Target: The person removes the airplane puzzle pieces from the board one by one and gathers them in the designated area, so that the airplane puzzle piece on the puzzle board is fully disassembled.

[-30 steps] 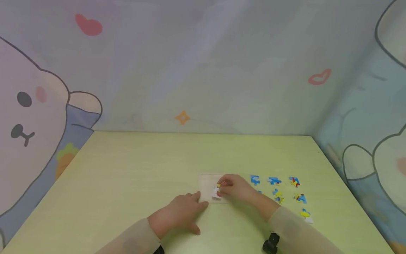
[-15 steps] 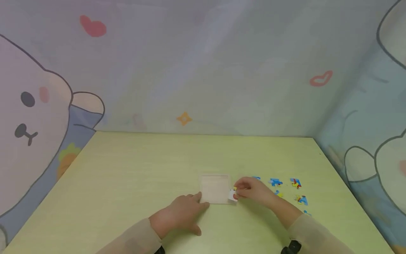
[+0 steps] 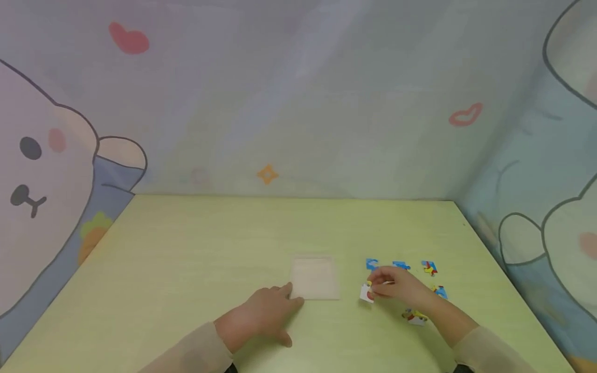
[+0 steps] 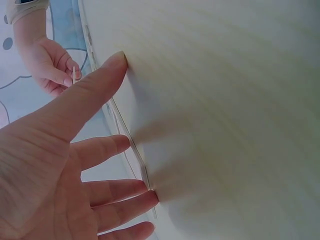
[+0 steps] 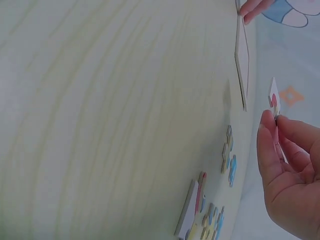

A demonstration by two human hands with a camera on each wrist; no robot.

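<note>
My right hand (image 3: 400,286) pinches a jigsaw piece (image 3: 366,293) between thumb and fingers, white with a red patch and a bit of yellow. In the right wrist view that jigsaw piece (image 5: 273,96) is raised above the table. To its left lies a flat, square wooden puzzle tray (image 3: 315,280) with a thin raised rim and a bare inside. My left hand (image 3: 265,313) lies with fingers spread at the tray's lower left corner. In the left wrist view the fingertips (image 4: 152,197) of that hand touch the tray's edge, and its thumb stands apart.
Loose jigsaw pieces (image 3: 429,267) in blue, yellow and red lie in rough rows at the right, partly hidden by my right hand and forearm. One piece with a white part (image 3: 416,318) lies below the wrist. A printed cloth wall (image 3: 298,103) borders the pale table (image 3: 210,238).
My right hand has carried the jigsaw piece rightward from over the tray to beside the loose pieces, uncovering the whole tray. The left hand stays at the tray's corner.
</note>
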